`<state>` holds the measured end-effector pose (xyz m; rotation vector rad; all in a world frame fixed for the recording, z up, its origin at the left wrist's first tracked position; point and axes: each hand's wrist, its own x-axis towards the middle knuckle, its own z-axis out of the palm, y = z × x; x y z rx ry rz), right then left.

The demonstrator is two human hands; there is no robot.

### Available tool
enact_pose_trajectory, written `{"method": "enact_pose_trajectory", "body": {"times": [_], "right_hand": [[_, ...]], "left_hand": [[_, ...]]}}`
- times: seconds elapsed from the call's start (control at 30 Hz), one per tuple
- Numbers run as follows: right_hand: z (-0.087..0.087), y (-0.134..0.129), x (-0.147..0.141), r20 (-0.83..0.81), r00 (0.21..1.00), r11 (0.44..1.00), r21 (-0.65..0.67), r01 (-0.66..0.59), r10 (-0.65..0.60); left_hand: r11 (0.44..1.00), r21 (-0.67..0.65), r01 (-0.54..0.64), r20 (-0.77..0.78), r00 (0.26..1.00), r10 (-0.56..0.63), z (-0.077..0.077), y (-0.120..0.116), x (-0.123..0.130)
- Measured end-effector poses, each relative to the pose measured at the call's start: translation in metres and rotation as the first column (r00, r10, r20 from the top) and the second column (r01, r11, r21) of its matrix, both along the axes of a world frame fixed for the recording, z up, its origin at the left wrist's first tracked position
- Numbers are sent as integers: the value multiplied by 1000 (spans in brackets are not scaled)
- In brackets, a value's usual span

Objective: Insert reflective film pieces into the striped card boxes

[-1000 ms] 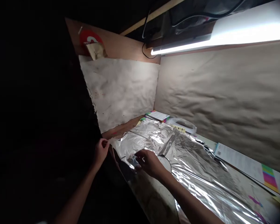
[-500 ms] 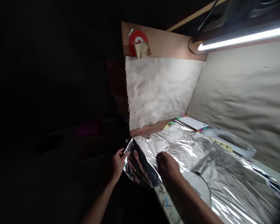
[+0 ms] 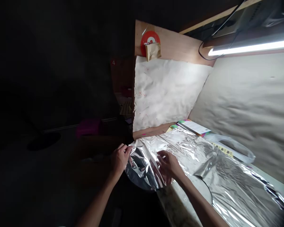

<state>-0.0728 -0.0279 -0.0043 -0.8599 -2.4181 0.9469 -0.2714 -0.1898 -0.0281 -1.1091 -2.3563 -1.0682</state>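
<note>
A large crinkled sheet of aluminium foil (image 3: 227, 186) covers much of the bench top (image 3: 177, 205), and its near end is lifted and curled over the bench edge. My left hand (image 3: 119, 159) pinches the foil's left corner. My right hand (image 3: 169, 164) sits a little to the right, with its fingers curled into the raised foil. A bright ridge of folded foil (image 3: 207, 165) stands to the right of that hand. The foil's underside is dark where it bulges below the edge.
Behind the foil lie a booklet with coloured tabs (image 3: 194, 127) and a clear plastic bag (image 3: 232, 148). White paper (image 3: 168, 94) and beige paper (image 3: 246, 104) line the walls, under a fluorescent tube (image 3: 251, 48). Dark floor lies left of the bench.
The view has swung left. The near foil end is now raised and bunched between my hands, with its curl larger, and my right hand has moved onto that raised part.
</note>
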Motion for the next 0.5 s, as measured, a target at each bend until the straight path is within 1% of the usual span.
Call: {"method": "enact_pose_trajectory", "body": {"times": [0.03, 0.1, 0.2, 0.27, 0.3, 0.37, 0.4, 0.47, 0.5], "right_hand": [[6, -6, -8, -68, 998, 1000, -8, -14, 14], [19, -18, -27, -153, 987, 995, -73, -67, 55], [33, -29, -58, -145, 986, 967, -227, -118, 87], [37, -28, -72, -114, 991, 939, -327, -108, 74], [38, -25, -75, -109, 992, 925, -366, -98, 62], [39, -16, -75, -119, 992, 907, -415, -75, 28], [41, -9, -71, -130, 991, 903, -426, -62, 7], [47, 9, -57, -163, 985, 892, -452, -20, -60], [53, 21, -46, -185, 976, 886, -464, 13, -111]], "left_hand": [[1000, -20, 12, -36, 999, -12, 2, 2, 2], [998, -30, 57, -96, 994, -59, 4, 7, 10], [986, -24, 164, -119, 979, -166, 10, 14, 23], [967, -4, 256, -71, 964, -256, 15, 19, 31], [954, 28, 300, -32, 954, -299, 17, 22, 33], [924, 133, 359, 69, 927, -370, 20, 27, 34], [910, 195, 367, 126, 910, -394, 21, 29, 33], [895, 284, 344, 259, 871, -417, 19, 33, 28], [900, 297, 321, 330, 849, -412, 17, 34, 25]]}}
